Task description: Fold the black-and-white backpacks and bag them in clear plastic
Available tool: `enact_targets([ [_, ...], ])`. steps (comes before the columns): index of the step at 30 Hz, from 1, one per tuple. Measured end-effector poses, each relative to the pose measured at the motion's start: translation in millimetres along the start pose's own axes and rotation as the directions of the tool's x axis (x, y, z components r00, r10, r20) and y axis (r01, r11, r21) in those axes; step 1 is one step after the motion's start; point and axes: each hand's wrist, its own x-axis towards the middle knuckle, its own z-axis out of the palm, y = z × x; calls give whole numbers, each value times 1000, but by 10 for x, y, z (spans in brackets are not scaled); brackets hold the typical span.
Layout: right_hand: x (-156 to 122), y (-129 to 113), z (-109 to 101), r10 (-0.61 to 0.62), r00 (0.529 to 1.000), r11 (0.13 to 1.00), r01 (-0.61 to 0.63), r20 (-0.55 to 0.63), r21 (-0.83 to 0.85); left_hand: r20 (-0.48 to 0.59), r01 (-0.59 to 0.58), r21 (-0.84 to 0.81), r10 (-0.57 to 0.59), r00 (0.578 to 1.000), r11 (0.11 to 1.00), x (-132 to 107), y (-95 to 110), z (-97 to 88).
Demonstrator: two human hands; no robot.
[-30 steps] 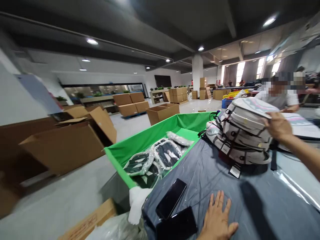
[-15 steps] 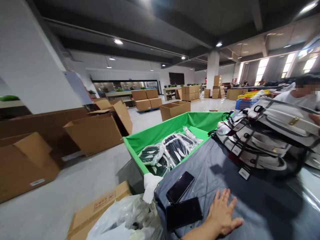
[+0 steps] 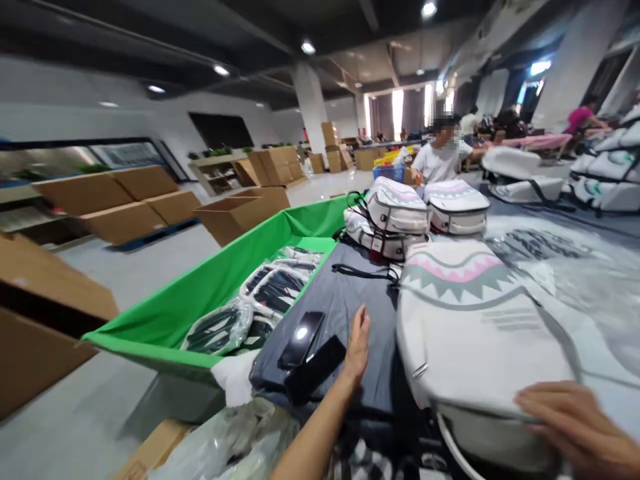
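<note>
Close in front of me a white backpack [image 3: 480,340] lies on the grey-covered table [image 3: 373,320], its pink and grey zigzag pattern toward the far end. My right hand [image 3: 575,423] grips the backpack's near right edge, fingers over the top; its thumb is hidden. Left of the backpack, my left hand [image 3: 358,343] is edge-on over the grey cover, fingers stretched and holding nothing. Beside it are two dark phones, one phone [image 3: 301,339] with a light reflected in it and a second phone [image 3: 315,370] nearer me.
Left of the table, a green-lined bin [image 3: 175,300] holds several plastic-wrapped packs [image 3: 273,287]. More white backpacks [image 3: 397,213] are stacked beyond, where a co-worker [image 3: 443,157] stands. Clear plastic [image 3: 575,267] covers the right side. Cardboard boxes [image 3: 245,207] stand on the floor.
My view has turned right. A white backpack now lies in front of me with my right hand on it. My left hand has turned from palm-down and spread to edge-on.
</note>
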Motion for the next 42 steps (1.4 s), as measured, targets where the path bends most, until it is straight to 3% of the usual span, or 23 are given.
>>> enact_targets([
  [1, -116, -95, 70, 8, 999, 999, -10, 39, 47, -32, -158, 109, 162, 986, 981, -189, 80, -21],
  [2, -198, -149, 138, 35, 997, 995, -41, 71, 91, 3, -363, 217, 371, 929, 906, -381, 157, -27],
  [3, -249, -168, 202, 79, 993, 989, -90, 90, 120, 111, -584, 263, 577, 809, 768, -567, 230, -17],
  [4, -269, -164, 258, 132, 987, 981, -144, 92, 132, 257, -770, 238, 727, 637, 592, -739, 297, 12],
  [5, -261, -148, 305, 164, 983, 975, -174, 81, 139, 404, -891, 163, 796, 452, 423, -892, 353, 59],
  [6, -232, -134, 341, 181, 981, 972, -189, 66, 143, 529, -949, 90, 793, 302, 302, -1019, 398, 119],
  [7, -188, -133, 365, 192, 980, 970, -197, 49, 144, 633, -968, 59, 741, 224, 242, -1116, 429, 189],
  [8, -141, -153, 378, 192, 981, 970, -193, 22, 146, 711, -969, 86, 667, 222, 231, -1181, 444, 263],
  [11, -80, -352, 406, 73, 997, 987, -68, -35, 145, 789, -936, 247, 508, 345, 251, -1216, 413, 459],
  [14, -202, -610, 484, -126, 991, 991, 123, 42, 59, 781, -933, 257, 513, 355, 253, -1158, 356, 567],
  [16, -302, -688, 527, -171, 983, 985, 170, 72, 20, 739, -917, 261, 549, 391, 303, -1130, 382, 596],
  [19, -336, -570, 463, -176, 984, 984, 177, 22, -27, 647, -863, 231, 592, 481, 448, -1078, 567, 579],
  [22, -270, -275, 295, -97, 994, 974, 84, -55, -209, 594, -805, 191, 587, 551, 562, -980, 783, 511],
  [24, -270, -115, 237, -79, 992, 968, 52, -99, -247, 641, -817, 161, 571, 513, 553, -931, 813, 466],
  [26, -352, -56, 260, -77, 993, 986, 62, -88, -158, 718, -864, 130, 555, 420, 486, -943, 723, 440],
  [27, -423, -63, 288, -48, 997, 996, 45, -52, -72, 739, -885, 143, 547, 393, 442, -980, 651, 437],
  [29, -599, -103, 329, 92, 995, 989, -96, 43, 116, 749, -904, 227, 528, 400, 362, -1101, 512, 448],
  [32, -852, -26, 242, 386, 915, 876, -403, 116, 265, 734, -904, 320, 529, 426, 284, -1300, 433, 514],
  [33, -921, 76, 164, 504, 859, 826, -509, 86, 241, 730, -912, 317, 547, 410, 261, -1342, 441, 553],
  [35, -1038, 386, -42, 720, 693, 691, -715, -17, 104, 705, -926, 314, 601, 377, 212, -1378, 477, 661],
  [37, -1135, 762, -248, 831, 549, 548, -835, -91, -37, 662, -924, 342, 654, 366, 171, -1369, 496, 794],
  [39, -1214, 1092, -371, 864, 496, 486, -866, -85, -118, 621, -909, 386, 684, 383, 158, -1355, 473, 909],
  [42, -1304, 1361, -348, 887, 458, 446, -882, -53, -153, 622, -893, 419, 665, 414, 164, -1367, 387, 965],
])
